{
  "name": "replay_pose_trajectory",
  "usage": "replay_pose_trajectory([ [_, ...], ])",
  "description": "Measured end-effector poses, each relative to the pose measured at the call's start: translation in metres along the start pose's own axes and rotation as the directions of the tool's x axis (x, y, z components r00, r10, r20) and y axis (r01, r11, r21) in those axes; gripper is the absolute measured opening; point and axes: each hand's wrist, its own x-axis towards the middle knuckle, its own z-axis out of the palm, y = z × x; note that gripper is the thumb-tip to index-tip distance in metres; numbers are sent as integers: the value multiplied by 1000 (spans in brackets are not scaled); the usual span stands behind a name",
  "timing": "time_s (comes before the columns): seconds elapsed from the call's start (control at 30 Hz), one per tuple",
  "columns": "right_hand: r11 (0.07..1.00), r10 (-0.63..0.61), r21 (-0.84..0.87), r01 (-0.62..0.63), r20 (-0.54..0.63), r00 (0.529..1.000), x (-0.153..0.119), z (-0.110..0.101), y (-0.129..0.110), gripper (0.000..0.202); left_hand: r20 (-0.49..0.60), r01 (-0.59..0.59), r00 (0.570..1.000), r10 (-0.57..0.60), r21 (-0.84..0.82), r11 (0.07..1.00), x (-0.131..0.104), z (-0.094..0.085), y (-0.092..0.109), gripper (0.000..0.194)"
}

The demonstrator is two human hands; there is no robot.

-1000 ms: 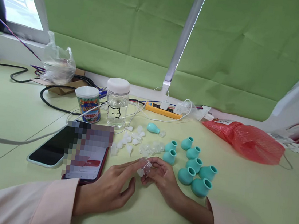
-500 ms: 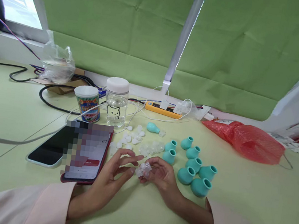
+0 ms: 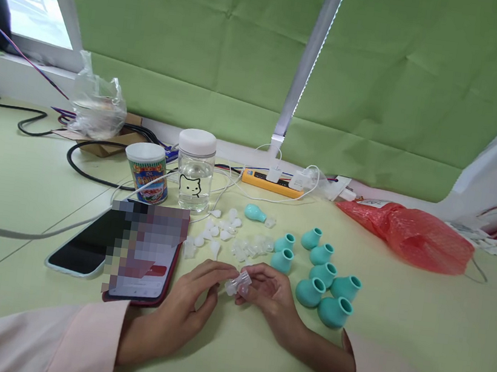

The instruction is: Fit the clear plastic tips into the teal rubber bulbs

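My right hand (image 3: 276,302) pinches a small clear plastic piece (image 3: 239,283) between thumb and fingers, just above the table. My left hand (image 3: 190,300) reaches in from the other side, fingers stretched out and their tips at the piece, its thumb lower and apart from it. Beyond the hands lie several more clear plastic pieces (image 3: 250,247) and, to their left, small white drop-shaped parts (image 3: 214,248). Several turquoise rubber bulbs (image 3: 310,292) with open necks stand right of my right hand. Another turquoise bulb (image 3: 255,212) lies on its side with a clear piece at its tip.
Two phones (image 3: 85,244) lie to the left, one partly over the other. Behind them stand a printed cup (image 3: 147,179) and a bottle (image 3: 193,188) with a white lid. A yellow power strip (image 3: 271,183) with cables sits at the wall; a red plastic bag (image 3: 416,235) lies right.
My left hand's fingers have lowered and come together more, their tips moving to the clear piece. My right hand keeps its hold on the piece almost in place.
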Motion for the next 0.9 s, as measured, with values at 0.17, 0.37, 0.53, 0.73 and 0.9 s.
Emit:
replay_pose_trajectory([
  [0.17,986,-111,-128,110,-3,994,-3,0,2,21,15,109,994,-108,-117,987,3,1,4,24],
  [0.37,763,-419,-478,435,146,896,-10,1,1,22,-21,107,993,-119,-304,947,2,4,2,15],
  [0.53,641,-473,-606,471,171,864,-9,1,0,20,-13,61,998,-67,-264,963,3,6,-1,32],
  [0.73,275,-607,-719,639,386,695,-8,0,-13,15,-46,47,997,-55,-159,986,3,6,-3,5],
  [0.9,-199,-488,-883,426,466,738,-6,-3,-48,28,-72,144,986,-152,-107,984,4,5,-6,6],
])
